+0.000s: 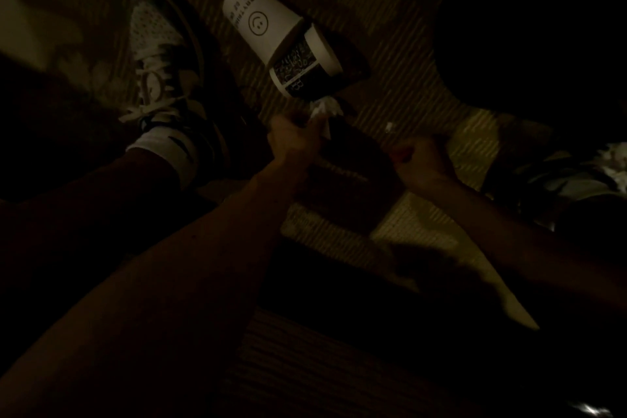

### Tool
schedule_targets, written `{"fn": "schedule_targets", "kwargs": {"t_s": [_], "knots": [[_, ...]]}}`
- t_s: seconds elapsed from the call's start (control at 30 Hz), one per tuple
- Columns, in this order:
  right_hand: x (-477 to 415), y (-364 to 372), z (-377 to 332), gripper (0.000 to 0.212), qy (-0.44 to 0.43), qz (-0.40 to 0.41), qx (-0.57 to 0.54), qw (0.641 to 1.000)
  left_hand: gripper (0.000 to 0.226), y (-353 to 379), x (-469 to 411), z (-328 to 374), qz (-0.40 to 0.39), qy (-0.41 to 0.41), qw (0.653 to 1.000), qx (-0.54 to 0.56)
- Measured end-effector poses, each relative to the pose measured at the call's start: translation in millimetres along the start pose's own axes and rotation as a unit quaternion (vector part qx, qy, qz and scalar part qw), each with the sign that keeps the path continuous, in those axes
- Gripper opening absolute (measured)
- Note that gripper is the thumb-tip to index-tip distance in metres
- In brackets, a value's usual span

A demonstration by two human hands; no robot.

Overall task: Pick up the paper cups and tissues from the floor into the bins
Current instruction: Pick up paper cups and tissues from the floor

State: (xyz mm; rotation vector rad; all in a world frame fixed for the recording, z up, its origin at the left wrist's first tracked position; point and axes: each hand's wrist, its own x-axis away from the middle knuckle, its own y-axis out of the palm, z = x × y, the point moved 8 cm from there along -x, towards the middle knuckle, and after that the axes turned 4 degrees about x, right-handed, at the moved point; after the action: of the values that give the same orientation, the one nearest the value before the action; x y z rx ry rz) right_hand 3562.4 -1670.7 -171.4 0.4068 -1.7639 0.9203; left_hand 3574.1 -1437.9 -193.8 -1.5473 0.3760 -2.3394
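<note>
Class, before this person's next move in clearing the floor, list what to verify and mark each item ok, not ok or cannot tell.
1. Left hand holds the crumpled white tissue: ok.
2. Right hand free to grasp: cannot tell, as its fingers are curled and the picture is too dark.
3. White paper cup with a smiley face off the floor: not ok, it lies on its side on the striped carpet.
4. Black patterned paper cup collected: not ok, it lies against the white one.
5. Bin within reach: cannot tell.
</note>
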Motion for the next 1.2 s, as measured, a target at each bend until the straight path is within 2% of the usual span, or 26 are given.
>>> {"fn": "schedule_targets", "kwargs": {"t_s": [0.07, 0.13, 0.2, 0.27, 0.37, 0.4, 0.47, 0.53, 0.6, 0.7, 0.77, 0.87, 0.97, 1.07, 1.2], "knots": [[4.1, -3.8, 2.4, 0.028, 0.031, 0.001, -0.077, 0.997, 0.016, 0.2, 3.2, -2.3, -0.039, 0.005, 0.999, -0.025], [11.8, -4.8, -3.0, 0.031, 0.052, -0.017, -0.209, 0.976, 0.016, 4.0, 16.4, -3.0, -0.086, -0.004, 0.996, -0.020], [22.9, -1.1, -15.2, 0.027, 0.059, -0.065, -0.312, 0.946, 0.022, 12.8, 34.7, 2.9, -0.139, -0.001, 0.990, -0.022], [37.2, 1.9, -30.4, 0.017, 0.059, -0.116, -0.364, 0.922, 0.024, 24.6, 56.1, 19.3, -0.200, 0.034, 0.978, -0.042], [58.1, 2.6, -55.4, 0.019, 0.078, -0.177, -0.479, 0.856, 0.026, 32.9, 86.7, 52.8, -0.250, 0.090, 0.958, -0.105], [61.8, 0.6, -62.5, 0.022, 0.077, -0.179, -0.485, 0.852, 0.026, 33.3, 96.3, 65.0, -0.260, 0.117, 0.950, -0.125], [64.6, -7.7, -77.2, 0.025, 0.063, -0.151, -0.451, 0.877, 0.028, 30.8, 109.3, 85.9, -0.284, 0.162, 0.935, -0.137], [62.9, -16.0, -93.5, 0.023, 0.046, -0.114, -0.417, 0.900, 0.027, 21.1, 111.8, 100.3, -0.300, 0.158, 0.932, -0.127], [60.4, -17.8, -112.5, 0.022, 0.031, -0.106, -0.410, 0.905, 0.022, 1.0, 100.2, 109.3, -0.268, 0.109, 0.952, -0.102], [51.5, -17.2, -126.0, 0.025, 0.021, -0.091, -0.393, 0.915, 0.023, -37.7, 66.0, 116.3, -0.135, 0.052, 0.990, -0.002], [41.7, -19.9, -126.9, 0.027, 0.017, -0.072, -0.368, 0.927, 0.025, -59.2, 45.2, 119.2, -0.057, 0.044, 0.997, 0.039], [26.4, -30.0, -132.2, 0.026, -0.018, -0.028, -0.305, 0.952, 0.025, -69.9, 18.3, 132.3, -0.031, 0.097, 0.995, -0.006], [13.2, -32.0, -145.2, 0.013, -0.049, -0.013, -0.287, 0.957, 0.043, -65.3, 0.5, 149.3, -0.022, 0.173, 0.979, -0.102], [5.0, -23.3, -158.4, 0.019, -0.067, -0.032, -0.295, 0.953, 0.063, -55.9, -5.9, 158.2, -0.011, 0.240, 0.949, -0.206], [-2.3, -10.2, -163.6, 0.035, -0.080, -0.045, -0.270, 0.959, 0.080, -52.7, -20.0, 152.1, -0.015, 0.225, 0.945, -0.235]]}}
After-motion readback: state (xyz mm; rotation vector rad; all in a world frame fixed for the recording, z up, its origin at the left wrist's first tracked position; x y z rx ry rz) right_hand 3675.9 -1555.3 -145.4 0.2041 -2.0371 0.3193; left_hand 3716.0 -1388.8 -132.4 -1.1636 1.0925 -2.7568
